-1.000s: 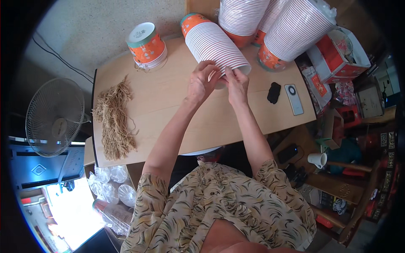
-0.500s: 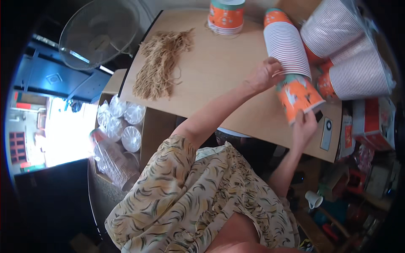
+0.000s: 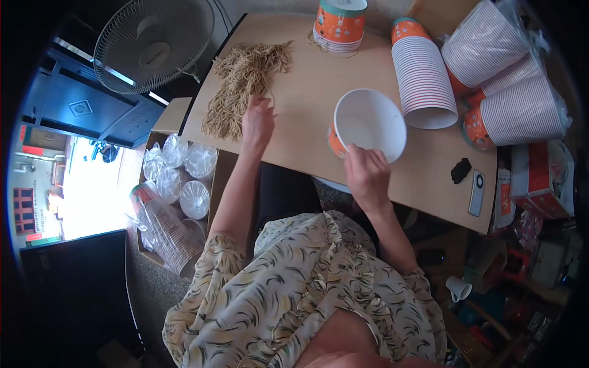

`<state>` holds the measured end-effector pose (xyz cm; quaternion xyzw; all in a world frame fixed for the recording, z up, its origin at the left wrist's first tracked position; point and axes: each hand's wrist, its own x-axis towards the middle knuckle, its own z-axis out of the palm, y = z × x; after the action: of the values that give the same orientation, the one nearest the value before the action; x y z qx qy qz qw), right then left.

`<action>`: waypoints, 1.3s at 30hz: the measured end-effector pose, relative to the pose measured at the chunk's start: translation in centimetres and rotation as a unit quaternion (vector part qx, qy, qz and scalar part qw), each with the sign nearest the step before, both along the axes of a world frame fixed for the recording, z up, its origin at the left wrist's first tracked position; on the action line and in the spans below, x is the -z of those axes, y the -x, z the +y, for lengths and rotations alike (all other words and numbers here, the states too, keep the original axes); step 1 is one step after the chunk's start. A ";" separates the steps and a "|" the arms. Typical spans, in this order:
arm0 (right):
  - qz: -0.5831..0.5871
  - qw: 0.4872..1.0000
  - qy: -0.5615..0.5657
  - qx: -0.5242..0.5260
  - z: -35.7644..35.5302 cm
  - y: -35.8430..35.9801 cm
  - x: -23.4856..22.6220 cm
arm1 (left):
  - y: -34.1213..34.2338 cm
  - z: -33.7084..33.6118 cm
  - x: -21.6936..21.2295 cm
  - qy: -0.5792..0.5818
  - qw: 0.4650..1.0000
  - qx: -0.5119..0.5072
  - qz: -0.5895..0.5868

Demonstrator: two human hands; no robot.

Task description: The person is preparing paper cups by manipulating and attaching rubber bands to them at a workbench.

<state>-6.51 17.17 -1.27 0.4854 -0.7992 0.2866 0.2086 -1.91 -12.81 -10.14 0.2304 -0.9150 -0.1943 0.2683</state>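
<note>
My right hand [image 3: 368, 175] grips the near rim of an orange paper tub [image 3: 370, 126], which tilts so its white inside faces me. The tub is above the table, left of a long nested stack of tubs [image 3: 426, 80] lying on its side. My left hand [image 3: 257, 127] is at the near right edge of a tangled heap of tan twine [image 3: 236, 92], its fingers curled together against the strands. How many strands are between the fingers is too small to tell. At the back, a short upright stack of orange tubs [image 3: 339, 27] has a loop of twine around its base.
Bagged tub stacks [image 3: 521, 107] crowd the table's right side. A black lump [image 3: 461, 170] and a silver flat device [image 3: 476, 193] lie near the right corner. A cardboard box [image 3: 224, 178] of wrapped tubs stands left of the table, and a fan [image 3: 153, 52] behind it.
My right hand has drawn the tub off the end of the nested stack and left, turning its mouth toward me. My left hand has moved from the stack over to the twine.
</note>
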 end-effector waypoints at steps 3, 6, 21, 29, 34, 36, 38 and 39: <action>0.011 0.999 -0.037 0.013 -2.8 -0.3 1.4 | -1.1 -2.4 0.8 0.037 0.997 -0.023 -0.060; 0.015 0.999 0.000 0.030 -4.4 -1.0 1.1 | -1.5 -3.1 1.1 0.020 0.997 -0.014 -0.073; -0.335 0.927 0.024 -0.165 0.7 -6.8 2.3 | -11.4 13.4 -8.2 -0.294 0.900 0.321 -0.009; -0.488 0.865 0.098 -0.059 8.9 -9.0 3.0 | -14.1 13.1 -7.0 -0.400 0.839 0.340 -0.141; -0.490 0.861 0.134 0.014 12.3 -9.2 1.0 | -14.5 13.1 -6.4 -0.457 0.819 0.334 -0.095; -0.460 0.880 0.113 -0.005 11.8 -9.7 1.0 | -13.9 13.9 -6.7 -0.472 0.807 0.345 -0.090; -0.454 0.882 0.125 0.004 11.5 -9.9 0.3 | -13.4 14.6 -6.8 -0.459 0.821 0.334 -0.061; -0.440 0.890 0.117 0.021 11.4 -9.7 -0.1 | -13.2 15.0 -7.0 -0.461 0.820 0.334 -0.063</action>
<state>3.23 28.55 -1.17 0.2642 -0.7798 0.5580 -0.1031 11.28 2.17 -3.18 0.0190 -0.7546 -0.6559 -0.0085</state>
